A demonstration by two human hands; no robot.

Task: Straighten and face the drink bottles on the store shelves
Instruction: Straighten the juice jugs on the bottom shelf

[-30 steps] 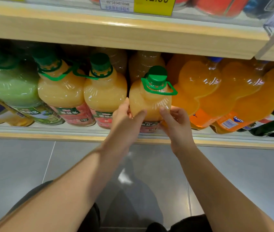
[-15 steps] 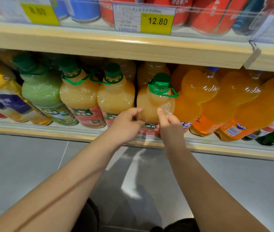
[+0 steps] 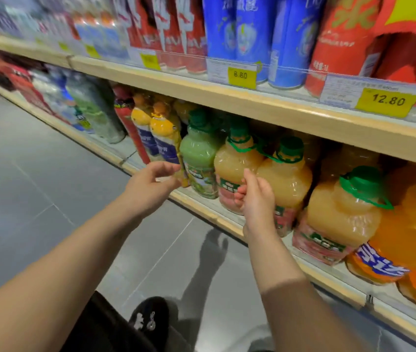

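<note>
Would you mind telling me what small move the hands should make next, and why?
Probably close both hands on the green bottle and turn it label-forward. The left hand hangs open beside it and the right hand is loosely curled in front of the peach bottle; neither grips anything. The view is blurred, so which bottle they aim for is uncertain.

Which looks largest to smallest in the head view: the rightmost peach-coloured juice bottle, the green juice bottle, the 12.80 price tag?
1. Rightmost peach-coloured juice bottle, though it is nearest the camera, which inflates it.
2. Green juice bottle.
3. 12.80 price tag, clearly smallest.
</note>
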